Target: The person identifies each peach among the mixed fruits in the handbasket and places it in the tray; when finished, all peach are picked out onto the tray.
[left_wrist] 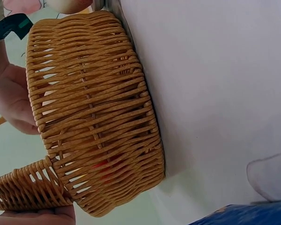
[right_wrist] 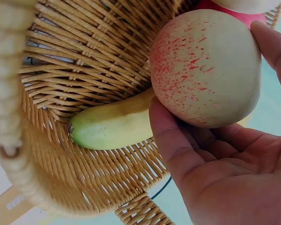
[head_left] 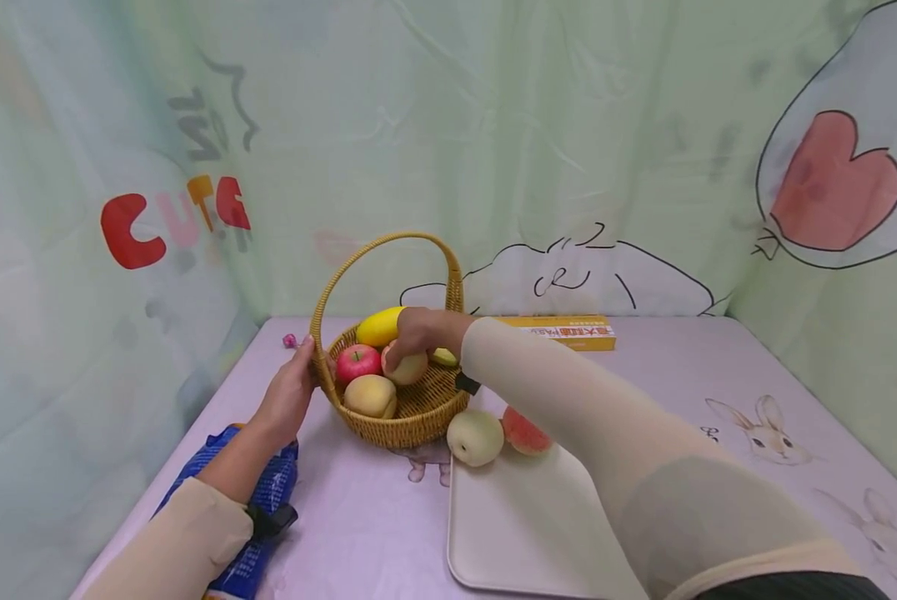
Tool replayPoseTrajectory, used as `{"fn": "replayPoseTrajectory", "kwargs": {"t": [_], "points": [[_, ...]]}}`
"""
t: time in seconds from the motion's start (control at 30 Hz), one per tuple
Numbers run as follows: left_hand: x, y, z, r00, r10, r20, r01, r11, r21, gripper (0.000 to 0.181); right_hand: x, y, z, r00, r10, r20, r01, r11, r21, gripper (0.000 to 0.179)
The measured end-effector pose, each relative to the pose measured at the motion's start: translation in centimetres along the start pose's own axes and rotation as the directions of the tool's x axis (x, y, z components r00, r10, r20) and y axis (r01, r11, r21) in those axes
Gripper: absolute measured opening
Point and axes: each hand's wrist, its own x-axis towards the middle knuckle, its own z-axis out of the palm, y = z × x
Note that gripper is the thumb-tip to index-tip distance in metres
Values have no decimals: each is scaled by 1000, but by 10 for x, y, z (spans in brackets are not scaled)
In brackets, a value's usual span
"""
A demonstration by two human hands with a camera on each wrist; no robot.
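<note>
A wicker basket [head_left: 399,431] with a tall arched handle stands on the table. My left hand [head_left: 287,393] grips its left side at the foot of the handle. Inside the basket, my right hand [right_wrist: 234,173] holds a pale peach [right_wrist: 206,68] with red speckles between thumb and fingers. Close by in the basket are a red apple [head_left: 358,362], a yellowish peach [head_left: 370,397] and a yellow banana [head_left: 379,327]. Under the right hand, another banana [right_wrist: 112,124] with a green tip lies against the wicker. The right forearm hides part of the basket's right side.
A beige tray [head_left: 531,525] lies in front, with a pale round pear [head_left: 475,438] and a pinkish-red fruit [head_left: 527,431] at its far edge. A blue package [head_left: 272,475] is beneath the left forearm. An orange box [head_left: 583,332] lies at the back.
</note>
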Motion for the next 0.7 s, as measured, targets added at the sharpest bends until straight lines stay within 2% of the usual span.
{"fn": "replayPoseTrajectory", "kwargs": {"t": [0.2, 0.43, 0.7], "points": [[-1, 2, 1, 1000, -13, -12, 13, 1000, 3, 63, -5, 5, -5, 999, -5, -41, 6, 1000, 29, 61], [-3, 1, 2, 1000, -12, -12, 12, 1000, -23, 61, -16, 14, -7, 991, -77, -106, 81, 996, 35, 52], [-3, 3, 3, 1000, -17, -11, 17, 1000, -15, 64, -37, 23, -8, 986, -134, -99, 152, 967, 206, 37]]}}
